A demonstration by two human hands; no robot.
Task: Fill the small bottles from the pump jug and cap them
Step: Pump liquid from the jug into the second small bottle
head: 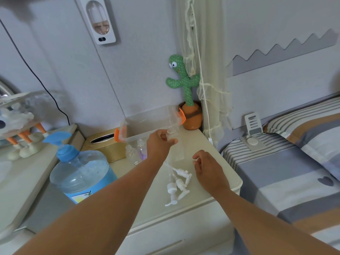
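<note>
Here we are at the tabletop (pixel 195 140). The big jug (pixel 81 173) stands at the left by its edge, blue liquid inside and a blue pump (pixel 58 142) on top. Further back sits a clear box (pixel 147 122) with orange latches, and we can't make out what is in it. Just in front of the box, two spare bottles (pixel 131 155) stand upright side by side. They're clear, one tinted purple, and we can't tell their contents. Nearer to us a heap of white pump caps (pixel 177 183) lies loose on the tabletop. Now the hands: our left hand (pixel 159 146) is stretched well forward, fingers curled round a small bottle (pixel 172 133), its neck poking out above them, held by the box's right end. Our right hand (pixel 207 169) hovers over the tabletop just right of the caps, back of the hand up, fingers loosely curled and holding nothing.
</note>
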